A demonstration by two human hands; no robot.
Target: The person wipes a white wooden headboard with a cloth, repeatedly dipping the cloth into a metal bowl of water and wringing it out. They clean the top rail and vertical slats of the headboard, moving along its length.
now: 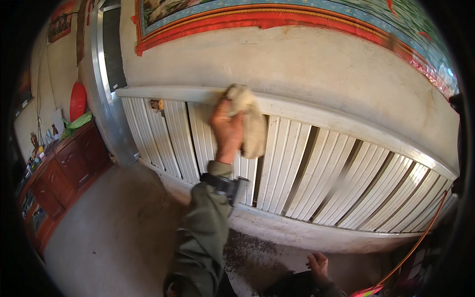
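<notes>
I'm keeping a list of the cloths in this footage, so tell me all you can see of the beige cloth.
The beige cloth looks like soft fabric, slightly blurred, bunched at the top and hanging in a loose fold. The left hand grips it in front of the white top rail and slatted panel; whether it presses on either is hard to tell.

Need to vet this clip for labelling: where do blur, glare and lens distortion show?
In the head view, the cloth in the left hand looks blurred, likely by motion; same head view, glare whitens slats toward the right end of the white slatted panel; also in the head view, edges of the panel and the wall picture bow, with black around the image.
</notes>
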